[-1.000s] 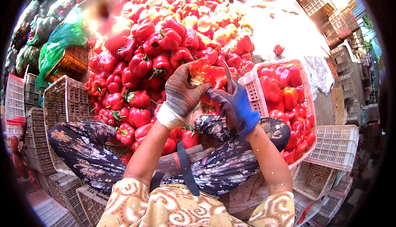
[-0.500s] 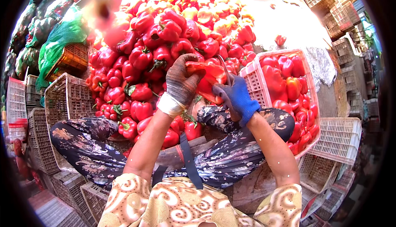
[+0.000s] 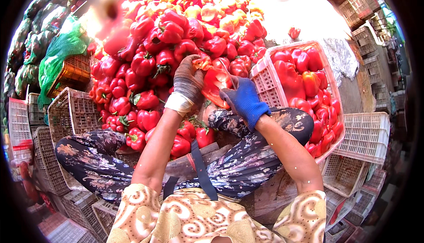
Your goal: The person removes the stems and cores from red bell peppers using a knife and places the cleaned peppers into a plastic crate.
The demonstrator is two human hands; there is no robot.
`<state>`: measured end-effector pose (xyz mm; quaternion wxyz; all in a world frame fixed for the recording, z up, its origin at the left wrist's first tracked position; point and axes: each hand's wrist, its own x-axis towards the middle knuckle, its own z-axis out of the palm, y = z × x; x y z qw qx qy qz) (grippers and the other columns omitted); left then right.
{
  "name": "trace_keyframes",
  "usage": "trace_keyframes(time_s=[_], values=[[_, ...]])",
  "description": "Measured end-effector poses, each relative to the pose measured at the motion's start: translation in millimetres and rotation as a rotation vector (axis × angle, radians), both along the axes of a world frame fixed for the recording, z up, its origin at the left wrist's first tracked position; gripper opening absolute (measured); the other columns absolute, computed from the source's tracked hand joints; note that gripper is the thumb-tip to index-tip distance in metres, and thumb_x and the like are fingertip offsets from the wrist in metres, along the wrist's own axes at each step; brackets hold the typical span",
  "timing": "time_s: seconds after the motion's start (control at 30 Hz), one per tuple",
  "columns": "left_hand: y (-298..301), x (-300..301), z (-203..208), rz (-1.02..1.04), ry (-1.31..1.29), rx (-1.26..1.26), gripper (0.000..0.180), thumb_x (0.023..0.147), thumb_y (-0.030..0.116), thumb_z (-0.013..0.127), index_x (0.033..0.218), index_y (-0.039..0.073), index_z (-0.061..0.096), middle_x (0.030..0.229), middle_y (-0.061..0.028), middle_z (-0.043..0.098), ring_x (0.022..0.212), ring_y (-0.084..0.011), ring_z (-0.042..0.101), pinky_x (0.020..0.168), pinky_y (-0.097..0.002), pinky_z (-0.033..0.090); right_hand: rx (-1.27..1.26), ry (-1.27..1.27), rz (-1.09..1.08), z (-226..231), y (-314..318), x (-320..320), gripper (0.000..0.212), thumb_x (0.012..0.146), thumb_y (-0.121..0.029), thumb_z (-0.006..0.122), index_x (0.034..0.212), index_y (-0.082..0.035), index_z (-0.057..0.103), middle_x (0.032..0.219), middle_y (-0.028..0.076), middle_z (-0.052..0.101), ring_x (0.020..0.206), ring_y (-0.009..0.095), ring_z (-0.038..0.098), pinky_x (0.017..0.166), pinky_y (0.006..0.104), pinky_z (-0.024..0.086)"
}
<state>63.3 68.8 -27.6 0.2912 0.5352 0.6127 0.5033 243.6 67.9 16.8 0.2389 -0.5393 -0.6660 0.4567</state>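
A cut-open red bell pepper (image 3: 215,84) is held between my two hands, its pale inside facing up. My left hand (image 3: 188,81), in a dark striped knit glove with a white band at the wrist, is closed on its left side. Ragged orange-red flesh (image 3: 202,63) sticks out by those fingertips. My right hand (image 3: 248,100), in a blue and grey glove, is closed beside the pepper's right edge, its fingers against the flesh. A thin knife blade (image 3: 224,67) shows faintly above that hand; its handle is hidden in the grip.
A large heap of red bell peppers (image 3: 145,64) lies ahead. At my right stands a pink crate (image 3: 269,88) full of peppers. An empty crate (image 3: 84,110) stands left, near green netting (image 3: 62,59). More crates (image 3: 360,137) are stacked around, and my crossed legs (image 3: 260,141) lie below.
Both hands have shifted slightly left with the pepper. It is opened wider toward me, orange flesh now stands out at my left fingertips, and the knife blade shows less clearly.
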Motion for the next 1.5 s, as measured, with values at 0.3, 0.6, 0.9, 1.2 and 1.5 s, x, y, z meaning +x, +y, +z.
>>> trace_keyframes(time_s=[0.3, 0.6, 0.9, 1.2, 1.5], values=[[-12, -20, 0, -0.24, -0.255, -0.171, 0.04, 0.084, -0.005, 0.066, 0.121, 0.003, 0.055, 0.106, -0.0038, 0.062, 0.096, -0.0101, 0.059, 0.085, -0.0252, 0.05, -0.119, -0.053, -0.043, 28, -2, 12, 0.026, 0.074, -0.018, 0.069, 0.092, 0.001, 0.066, 0.082, 0.021, 0.067, 0.075, 0.032, 0.067, 0.067, 0.0369, 0.051], [-9, -17, -25, -0.074, 0.205, -0.014, 0.042, 0.076, -0.004, 0.07, 0.116, 0.006, 0.06, 0.105, -0.0128, 0.064, 0.095, -0.0214, 0.063, 0.085, -0.0319, 0.051, 0.131, -0.088, 0.015, -9, -6, 4, 0.038, 0.074, -0.023, 0.072, 0.105, -0.001, 0.064, 0.092, 0.024, 0.067, 0.089, 0.038, 0.065, 0.077, 0.0422, 0.052], [-20, -93, -103, 0.056, 0.017, -0.088, 0.054, 0.066, -0.002, 0.083, 0.114, 0.005, 0.06, 0.107, -0.0077, 0.062, 0.094, -0.0186, 0.062, 0.084, -0.0298, 0.053, -0.041, 0.024, -0.115, 30, 7, 17, 0.027, 0.077, -0.022, 0.073, 0.086, 0.001, 0.064, 0.07, 0.018, 0.065, 0.065, 0.028, 0.065, 0.064, 0.0385, 0.05], [-37, -77, -92, -0.011, -0.535, -0.291, 0.049, 0.077, -0.007, 0.073, 0.121, 0.001, 0.055, 0.096, -0.005, 0.061, 0.078, -0.013, 0.061, 0.069, -0.0235, 0.054, 0.194, 0.329, -0.703, 127, 49, 139, 0.016, 0.086, -0.014, 0.071, 0.092, -0.001, 0.063, 0.062, -0.001, 0.054, 0.044, 0.005, 0.045, 0.037, 0.0219, 0.037], [-50, -63, -106, -0.102, -0.467, -0.346, 0.051, 0.076, -0.001, 0.076, 0.122, 0.0, 0.055, 0.099, -0.0052, 0.062, 0.083, -0.0129, 0.061, 0.073, -0.0253, 0.054, 0.334, -1.279, -0.298, -56, 81, 294, 0.067, 0.094, -0.037, 0.049, 0.151, -0.016, 0.021, 0.151, 0.016, 0.032, 0.11, 0.039, 0.061, 0.084, 0.0459, 0.054]])
